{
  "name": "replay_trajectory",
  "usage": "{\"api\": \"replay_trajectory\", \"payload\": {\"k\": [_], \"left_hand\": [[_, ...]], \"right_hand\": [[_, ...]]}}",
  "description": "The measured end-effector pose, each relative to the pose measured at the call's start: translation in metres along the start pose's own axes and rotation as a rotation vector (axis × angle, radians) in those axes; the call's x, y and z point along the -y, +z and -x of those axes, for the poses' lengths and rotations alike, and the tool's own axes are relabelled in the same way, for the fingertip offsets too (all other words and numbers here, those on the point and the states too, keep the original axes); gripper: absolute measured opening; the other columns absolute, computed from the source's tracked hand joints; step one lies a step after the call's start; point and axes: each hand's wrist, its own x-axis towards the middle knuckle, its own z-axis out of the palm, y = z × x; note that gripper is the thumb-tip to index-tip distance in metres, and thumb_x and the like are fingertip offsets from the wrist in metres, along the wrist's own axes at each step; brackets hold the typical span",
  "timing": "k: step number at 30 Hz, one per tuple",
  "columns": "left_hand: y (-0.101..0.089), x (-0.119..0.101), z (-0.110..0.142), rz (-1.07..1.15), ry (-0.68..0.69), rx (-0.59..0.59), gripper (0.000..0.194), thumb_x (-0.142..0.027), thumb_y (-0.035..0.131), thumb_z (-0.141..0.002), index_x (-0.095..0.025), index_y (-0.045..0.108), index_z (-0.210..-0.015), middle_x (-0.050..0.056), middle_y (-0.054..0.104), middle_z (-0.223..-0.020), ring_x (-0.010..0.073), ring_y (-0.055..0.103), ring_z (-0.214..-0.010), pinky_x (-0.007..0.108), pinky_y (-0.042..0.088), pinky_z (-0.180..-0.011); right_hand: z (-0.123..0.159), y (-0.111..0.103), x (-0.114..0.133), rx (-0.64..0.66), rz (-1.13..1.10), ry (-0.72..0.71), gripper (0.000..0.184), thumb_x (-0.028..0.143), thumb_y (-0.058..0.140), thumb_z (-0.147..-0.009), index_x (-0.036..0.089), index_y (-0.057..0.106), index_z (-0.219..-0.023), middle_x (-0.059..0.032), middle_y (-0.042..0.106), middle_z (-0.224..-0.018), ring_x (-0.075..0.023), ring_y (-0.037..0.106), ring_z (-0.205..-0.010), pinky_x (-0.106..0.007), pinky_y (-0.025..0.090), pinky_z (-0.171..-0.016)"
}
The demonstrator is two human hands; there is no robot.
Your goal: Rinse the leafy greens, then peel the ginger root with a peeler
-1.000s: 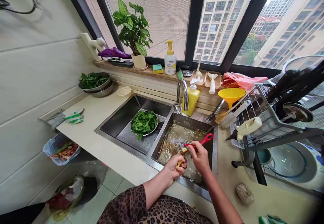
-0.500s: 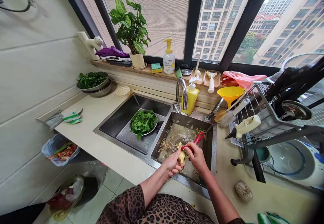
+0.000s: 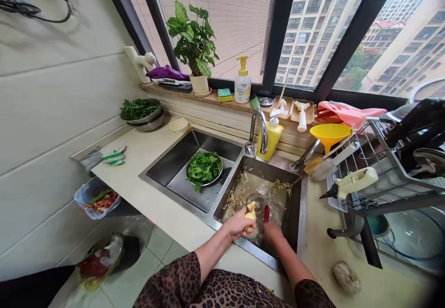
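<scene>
My left hand (image 3: pixel 239 224) is closed around a knobbly, pale-yellow piece of ginger (image 3: pixel 250 211), part of it showing past the fingers. Beside it, my right hand (image 3: pixel 273 234) is smeared by motion and grips a peeler (image 3: pixel 266 214) by its red handle; the blade end cannot be made out. Both hands are over the right sink basin (image 3: pixel 297 201), which holds cloudy water with peelings (image 3: pixel 231 201) floating in it. The peeler is apart from the ginger.
A plate of green leaves (image 3: pixel 204 169) sits in the left basin (image 3: pixel 167 159). The faucet (image 3: pixel 263 131) arches at the back, beside a yellow bottle (image 3: pixel 270 141). A dish rack (image 3: pixel 375 159) stands at right, with a wrapped lump (image 3: pixel 346 276) nearer. Bins (image 3: pixel 97 201) are below left.
My right hand has drawn away from the ginger and dropped lower over the basin, still with the peeler. My left hand keeps the ginger. The whole view has shifted slightly.
</scene>
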Motion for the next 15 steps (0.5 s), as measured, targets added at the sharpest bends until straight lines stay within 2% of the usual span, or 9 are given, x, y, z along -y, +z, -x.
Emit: {"api": "replay_trajectory", "payload": {"k": [3,6,8,10,11,13,15], "left_hand": [[-0.003,0.000,-0.001,-0.104,-0.048,-0.026,0.042,-0.029,0.064,-0.061,-0.019,0.039,-0.093,-0.007,0.050,-0.057,-0.0002,0.031,-0.033,0.013,0.011,-0.037],[0.000,0.000,-0.004,-0.226,-0.076,-0.010,0.030,-0.030,0.062,-0.063,-0.018,0.040,-0.079,-0.008,0.046,-0.052,-0.0003,0.027,-0.030,0.015,0.010,-0.036],[0.004,0.000,-0.007,-0.280,-0.068,0.016,0.024,-0.027,0.060,-0.064,-0.018,0.039,-0.074,-0.008,0.044,-0.050,0.0008,0.028,-0.030,0.016,0.012,-0.036],[0.008,-0.001,-0.009,-0.317,-0.042,0.049,0.020,-0.024,0.058,-0.065,-0.018,0.040,-0.072,-0.008,0.042,-0.049,0.0019,0.029,-0.032,0.017,0.014,-0.036],[0.009,-0.001,-0.010,-0.338,-0.020,0.063,0.019,-0.023,0.058,-0.065,-0.018,0.041,-0.071,-0.008,0.041,-0.048,0.0023,0.029,-0.032,0.017,0.015,-0.036],[0.011,-0.001,-0.009,-0.366,0.008,0.084,0.019,-0.023,0.059,-0.065,-0.017,0.042,-0.069,-0.008,0.040,-0.047,0.0025,0.029,-0.033,0.017,0.016,-0.036],[0.012,-0.002,-0.006,-0.336,-0.034,0.097,0.023,-0.025,0.061,-0.063,-0.018,0.041,-0.070,-0.009,0.041,-0.046,0.0020,0.028,-0.032,0.016,0.014,-0.035]], "right_hand": [[-0.007,-0.031,0.006,-0.011,-0.052,-0.025,0.019,0.037,0.055,-0.075,0.020,0.058,-0.067,-0.0013,0.056,-0.054,-0.0142,0.053,-0.049,-0.024,0.036,-0.049],[-0.009,-0.065,0.020,-0.096,-0.346,-0.119,0.029,0.043,0.041,-0.084,0.019,0.058,-0.083,-0.0044,0.063,-0.075,-0.0158,0.057,-0.068,-0.026,0.042,-0.062],[-0.004,-0.080,0.032,-0.093,-0.516,-0.187,0.029,0.043,0.041,-0.085,0.019,0.057,-0.086,-0.0063,0.063,-0.091,-0.0167,0.058,-0.079,-0.027,0.043,-0.071],[0.002,-0.086,0.043,-0.073,-0.580,-0.220,0.026,0.042,0.042,-0.085,0.020,0.057,-0.088,-0.0068,0.062,-0.100,-0.0173,0.057,-0.086,-0.027,0.043,-0.075],[0.004,-0.085,0.047,-0.063,-0.574,-0.230,0.025,0.041,0.042,-0.086,0.020,0.057,-0.088,-0.0064,0.062,-0.098,-0.0171,0.057,-0.085,-0.027,0.043,-0.074],[0.007,-0.081,0.050,-0.043,-0.496,-0.245,0.024,0.040,0.043,-0.086,0.020,0.057,-0.086,-0.0043,0.063,-0.086,-0.0160,0.056,-0.077,-0.025,0.042,-0.069],[0.006,-0.076,0.044,-0.054,-0.348,-0.235,0.025,0.041,0.042,-0.086,0.021,0.057,-0.083,-0.0023,0.060,-0.075,-0.0148,0.054,-0.069,-0.023,0.038,-0.063]]}}
